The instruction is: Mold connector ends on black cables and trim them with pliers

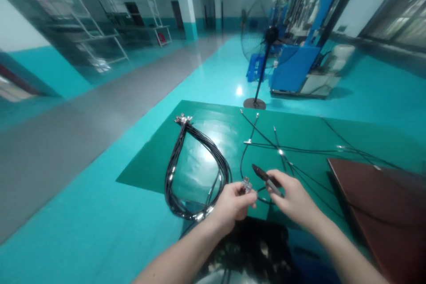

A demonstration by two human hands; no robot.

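My left hand [233, 204] is closed, pinching the small metal connector [245, 184] at the end of a thin black cable. My right hand [293, 197] is closed around a dark pointed tool [262, 174], like small pliers or cutters, whose tip points toward the connector. Both hands hover over the near edge of a dark green table [299, 124]. A looped bundle of black cables [196, 168] with metal ends lies on the table just left of my left hand. Several loose black cables [282, 148] are spread across the table beyond my right hand.
A brown board [382, 204] lies on the table at the right. Beyond the table stand a pedestal fan [262, 53] and blue machinery [296, 62] on a teal floor. Metal racks [93, 31] line the far left. Something dark [256, 248] sits below my hands.
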